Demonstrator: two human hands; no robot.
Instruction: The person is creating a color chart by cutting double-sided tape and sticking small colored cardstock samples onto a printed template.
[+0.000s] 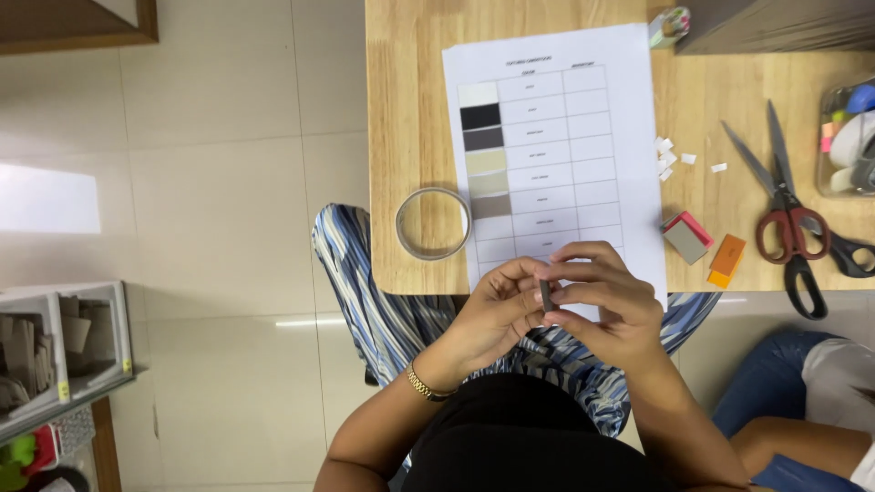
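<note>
Both hands meet just in front of the wooden table's near edge. My left hand and my right hand pinch one small dark grey swatch between their fingertips. A gold bracelet circles my left wrist. Right beyond the hands lies a white sheet with a printed table; several colour swatches, from white through black and greys to beige, are stuck down its left column. A roll of clear tape lies to the left of the sheet.
Two pairs of scissors, red-handled and black-handled, lie at the right. A small grey-and-pink block, an orange block and white paper scraps sit beside the sheet. A clear container stands far right. Another person's knee shows lower right.
</note>
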